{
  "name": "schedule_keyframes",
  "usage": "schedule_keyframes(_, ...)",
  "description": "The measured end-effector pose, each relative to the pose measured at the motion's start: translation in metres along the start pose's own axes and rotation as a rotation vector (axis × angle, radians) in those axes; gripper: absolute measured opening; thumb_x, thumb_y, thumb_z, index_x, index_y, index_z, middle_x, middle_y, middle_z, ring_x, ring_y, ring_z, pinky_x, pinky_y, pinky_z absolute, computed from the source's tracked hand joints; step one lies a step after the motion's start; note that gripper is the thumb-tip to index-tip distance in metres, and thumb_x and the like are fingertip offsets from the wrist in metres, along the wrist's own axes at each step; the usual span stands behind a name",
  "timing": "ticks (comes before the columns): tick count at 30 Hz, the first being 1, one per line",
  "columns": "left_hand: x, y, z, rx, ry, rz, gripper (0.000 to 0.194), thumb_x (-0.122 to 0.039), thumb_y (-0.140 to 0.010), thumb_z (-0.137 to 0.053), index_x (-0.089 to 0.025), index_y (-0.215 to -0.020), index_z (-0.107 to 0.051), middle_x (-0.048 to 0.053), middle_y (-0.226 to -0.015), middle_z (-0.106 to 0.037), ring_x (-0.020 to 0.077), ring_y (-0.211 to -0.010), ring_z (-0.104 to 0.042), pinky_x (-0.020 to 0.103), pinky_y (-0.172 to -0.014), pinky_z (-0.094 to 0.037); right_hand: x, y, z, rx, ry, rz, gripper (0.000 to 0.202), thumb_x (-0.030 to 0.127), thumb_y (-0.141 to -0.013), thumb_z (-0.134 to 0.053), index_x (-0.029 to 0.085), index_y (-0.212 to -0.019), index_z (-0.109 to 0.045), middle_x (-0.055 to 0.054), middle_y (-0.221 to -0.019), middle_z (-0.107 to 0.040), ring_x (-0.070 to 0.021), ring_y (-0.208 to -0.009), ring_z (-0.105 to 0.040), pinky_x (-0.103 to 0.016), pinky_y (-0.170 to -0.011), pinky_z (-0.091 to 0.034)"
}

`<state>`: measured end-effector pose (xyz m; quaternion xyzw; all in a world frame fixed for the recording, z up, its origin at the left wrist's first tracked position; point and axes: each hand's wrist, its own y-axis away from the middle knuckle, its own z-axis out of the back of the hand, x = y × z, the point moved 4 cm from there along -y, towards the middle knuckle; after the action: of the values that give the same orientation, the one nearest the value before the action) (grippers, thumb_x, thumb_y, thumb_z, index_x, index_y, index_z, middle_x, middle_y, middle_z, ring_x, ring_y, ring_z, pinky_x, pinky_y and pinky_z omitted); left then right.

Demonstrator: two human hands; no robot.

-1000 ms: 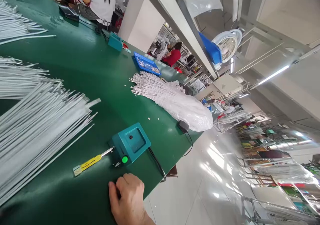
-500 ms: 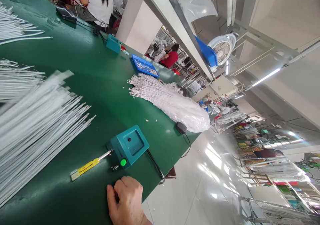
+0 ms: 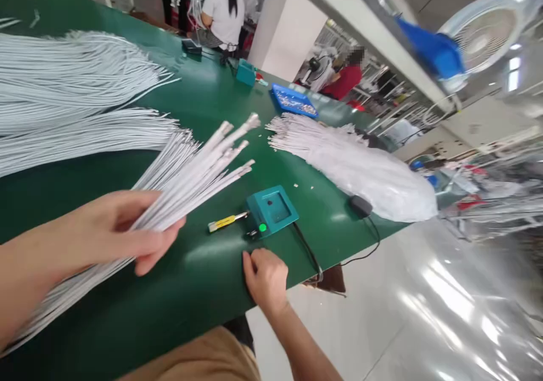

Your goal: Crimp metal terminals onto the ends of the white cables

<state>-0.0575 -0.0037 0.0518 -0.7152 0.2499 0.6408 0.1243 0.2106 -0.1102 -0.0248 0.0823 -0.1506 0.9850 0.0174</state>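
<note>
My left hand point(image 3: 112, 239) is wrapped round a bundle of thin white cables point(image 3: 182, 194), raised slanting above the table, their pale ends pointing up and right. On the green tabletop near its front edge, my right hand point(image 3: 268, 279) rests as a closed fist with nothing visible in it. Just beyond the fist is a small teal box point(image 3: 288, 204) with a green button point(image 3: 262, 228) and a black cord. A yellow-handled tool with a metal shaft point(image 3: 223, 223) lies at the box's left side. More white cables point(image 3: 85, 135) lie in bunches at the left.
A bagged cable bundle point(image 3: 360, 172) lies along the right side, with a black adapter point(image 3: 360, 206) beside it. Farther back are a blue tray point(image 3: 292, 99) of small parts and another teal box point(image 3: 246, 72). People sit beyond the table; a fan point(image 3: 483, 30) hangs upper right.
The camera view has swung left and drawn back. The cable bundle, blurred earlier at the left, now shows in my left hand. My right fist still rests near the box.
</note>
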Motion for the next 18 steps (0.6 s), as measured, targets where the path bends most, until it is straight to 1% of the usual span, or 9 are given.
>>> schedule_keyframes(2, -0.017, -0.015, -0.021, 0.248, -0.023, 0.085, 0.031, -0.045, -0.07, -0.08, -0.02, -0.062, -0.065, 0.0, -0.046, -0.057, 0.012, -0.045, -0.048, 0.025, -0.046, -0.038, 0.0, -0.004, 0.001, 0.015, -0.046, -0.003, 0.039, 0.028, -0.095, -0.054, 0.02, -0.057, -0.049, 0.0, -0.057, -0.054, -0.0127, -0.056, -0.05, -0.03, -0.057, -0.027)
schedule_keyframes(4, -0.017, -0.029, -0.041, 0.422, 0.071, 0.118, 0.031, -0.048, -0.075, -0.077, -0.018, -0.072, -0.069, 0.002, -0.048, -0.059, 0.0132, -0.046, -0.051, 0.026, -0.049, -0.041, 0.0, -0.013, 0.006, 0.037, -0.152, -0.001, 0.04, 0.029, -0.093, -0.058, 0.02, -0.055, -0.049, 0.001, -0.054, -0.052, -0.0116, -0.053, -0.048, -0.029, -0.055, -0.028)
schedule_keyframes(6, 0.005, -0.039, -0.049, 0.331, 0.209, 0.169, 0.032, -0.046, -0.077, -0.077, -0.016, -0.076, -0.069, 0.004, -0.058, -0.063, 0.0133, -0.056, -0.057, 0.025, -0.057, -0.048, -0.002, -0.026, 0.016, 0.01, -0.276, 0.021, 0.041, 0.032, -0.094, -0.058, 0.021, -0.056, -0.051, 0.001, -0.055, -0.053, -0.0115, -0.055, -0.049, -0.027, -0.057, -0.033)
schedule_keyframes(8, 0.04, -0.042, -0.046, 0.051, 0.402, 0.281, 0.025, -0.037, -0.077, -0.08, -0.015, -0.081, -0.068, 0.005, -0.08, -0.07, 0.016, -0.075, -0.066, 0.03, -0.075, -0.057, -0.006, -0.042, 0.032, -0.069, -0.328, 0.04, 0.034, 0.034, -0.095, -0.057, 0.02, -0.064, -0.06, -0.002, -0.066, -0.061, -0.013, -0.063, -0.054, -0.027, -0.063, -0.04)
schedule_keyframes(9, 0.056, -0.041, -0.044, -0.062, 0.468, 0.318, 0.021, -0.033, -0.079, -0.078, -0.015, -0.085, -0.069, 0.006, -0.088, -0.072, 0.0177, -0.084, -0.068, 0.033, -0.085, -0.058, -0.009, -0.05, 0.039, -0.085, -0.339, 0.069, 0.026, 0.035, -0.093, -0.06, 0.02, -0.073, -0.065, -0.003, -0.075, -0.065, -0.0127, -0.064, -0.055, -0.028, -0.067, -0.042)
schedule_keyframes(11, 0.08, -0.039, -0.04, -0.169, 0.535, 0.328, 0.017, -0.029, -0.084, -0.074, -0.014, -0.089, -0.069, 0.009, -0.097, -0.073, 0.0214, -0.097, -0.07, 0.039, -0.098, -0.055, -0.015, -0.065, 0.05, -0.028, -0.36, 0.131, 0.014, 0.031, -0.09, -0.066, 0.02, -0.095, -0.071, -0.003, -0.086, -0.068, -0.0111, -0.061, -0.055, -0.029, -0.069, -0.045)
schedule_keyframes(15, 0.09, -0.046, -0.028, -0.261, 0.457, 0.243, 0.015, -0.029, -0.084, -0.073, -0.014, -0.087, -0.071, 0.011, -0.1, -0.074, 0.0214, -0.102, -0.071, 0.035, -0.106, -0.052, -0.03, -0.09, 0.06, 0.231, -0.449, 0.199, 0.015, 0.032, -0.087, -0.067, 0.023, -0.097, -0.073, 0.0, -0.078, -0.068, -0.0118, -0.06, -0.056, -0.028, -0.064, -0.047)
schedule_keyframes(16, 0.088, -0.051, -0.024, -0.281, 0.424, 0.21, 0.016, -0.029, -0.083, -0.073, -0.014, -0.087, -0.071, 0.011, -0.1, -0.074, 0.0202, -0.101, -0.072, 0.033, -0.106, -0.051, -0.033, -0.096, 0.062, 0.252, -0.436, 0.22, 0.015, 0.032, -0.087, -0.068, 0.023, -0.098, -0.073, -0.001, -0.082, -0.069, -0.0133, -0.067, -0.06, -0.028, -0.068, -0.049)
schedule_keyframes(18, 0.081, -0.062, -0.013, -0.334, 0.394, 0.134, 0.014, -0.028, -0.082, -0.074, -0.014, -0.085, -0.071, 0.009, -0.098, -0.074, 0.0175, -0.097, -0.072, 0.031, -0.107, -0.05, -0.037, -0.11, 0.064, 0.279, -0.337, 0.289, 0.034, 0.033, -0.081, -0.075, 0.023, -0.114, -0.071, -0.006, -0.111, -0.07, -0.0208, -0.097, -0.066, -0.034, -0.085, -0.051)
